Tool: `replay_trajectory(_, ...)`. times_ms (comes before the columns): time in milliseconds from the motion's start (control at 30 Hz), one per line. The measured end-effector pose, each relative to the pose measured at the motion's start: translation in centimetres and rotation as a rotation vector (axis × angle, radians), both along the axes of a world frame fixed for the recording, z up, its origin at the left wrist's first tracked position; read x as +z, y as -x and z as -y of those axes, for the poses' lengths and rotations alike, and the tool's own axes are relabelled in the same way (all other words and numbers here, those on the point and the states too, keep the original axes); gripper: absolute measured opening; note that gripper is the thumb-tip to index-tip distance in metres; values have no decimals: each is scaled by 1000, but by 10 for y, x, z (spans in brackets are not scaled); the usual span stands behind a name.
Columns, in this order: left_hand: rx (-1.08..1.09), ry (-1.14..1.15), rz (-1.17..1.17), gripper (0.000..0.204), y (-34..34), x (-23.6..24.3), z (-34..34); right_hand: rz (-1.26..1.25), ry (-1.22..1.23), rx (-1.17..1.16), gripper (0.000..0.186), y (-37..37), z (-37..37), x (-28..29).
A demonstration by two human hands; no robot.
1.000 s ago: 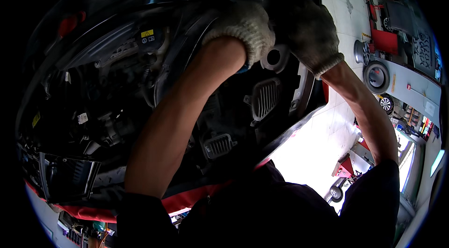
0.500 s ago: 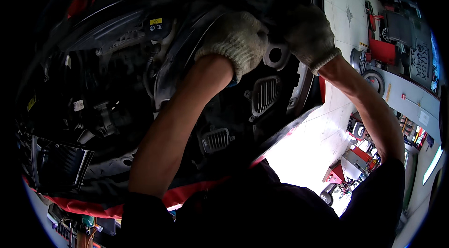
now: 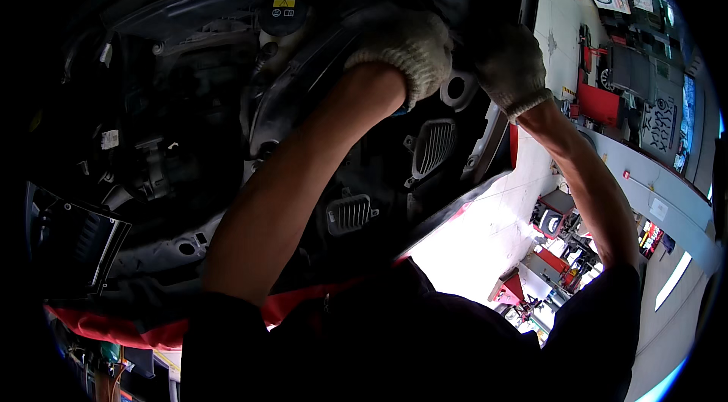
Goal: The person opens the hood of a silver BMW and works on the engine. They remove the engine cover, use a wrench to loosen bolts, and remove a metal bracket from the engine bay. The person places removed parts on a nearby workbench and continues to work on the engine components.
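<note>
Both hands wear pale knitted work gloves and reach over the dark engine bay of a car. My left hand (image 3: 409, 49) is curled into a rounded fist at the upper middle; shadow hides its fingertips and whatever they grip. To its right, beside the bay's right edge, my right hand (image 3: 513, 68) is also curled, its fingers lost in the dark. A grey bracket with a round hole (image 3: 456, 89) lies between and just below the hands. Closer to me sit a slatted vent (image 3: 434, 149) and a smaller slatted vent (image 3: 349, 215).
A dark cap with a yellow label (image 3: 283, 14) stands left of my left hand. An open black box (image 3: 76, 239) occupies the near left. Red edging (image 3: 152, 330) runs along the bay's front. Workshop floor (image 3: 485, 224) and red-and-grey equipment (image 3: 557, 258) show at right.
My left hand has shifted slightly right, and my right hand slightly lower. The view has turned a little, moving the capped part right and up. Both hands stay curled.
</note>
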State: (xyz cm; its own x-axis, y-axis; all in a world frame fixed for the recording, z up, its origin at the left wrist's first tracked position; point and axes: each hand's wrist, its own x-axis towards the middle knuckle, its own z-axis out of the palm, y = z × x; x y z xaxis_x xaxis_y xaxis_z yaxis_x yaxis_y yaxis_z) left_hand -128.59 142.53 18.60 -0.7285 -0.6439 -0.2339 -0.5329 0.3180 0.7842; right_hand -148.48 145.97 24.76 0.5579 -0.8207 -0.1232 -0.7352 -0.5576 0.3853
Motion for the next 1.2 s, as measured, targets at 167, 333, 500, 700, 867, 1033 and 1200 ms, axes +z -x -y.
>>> replay_trajectory(167, 26, 16, -26, 22, 3, 0, 0, 128, 18, 32, 18, 0, 0, 1)
replay_trajectory(333, 11, -71, 79, 25, 10, 14, 10, -4, 43, 33, 17, 3, -2, 2)
replay_trajectory(500, -3, -49, 17, 20, 17, 9, 16, 100, 29, 36, 19, 9, 0, 1)
replay_trajectory(700, -120, 156, 124, 18, 59, 7, 25, 242, -2, 38, 15, 10, 4, 3)
replay_trajectory(867, -113, 212, 141, 20, 84, 6, 39, 226, -20, -105, 15, 12, 3, -1)
replay_trajectory(1033, -46, 120, 33, 22, 71, 1, 51, 177, 27, -16, 17, 18, 4, -5)
replay_trajectory(1200, 22, -48, -150, 23, 43, -19, 35, 125, 32, 50, 19, 18, 5, -8)
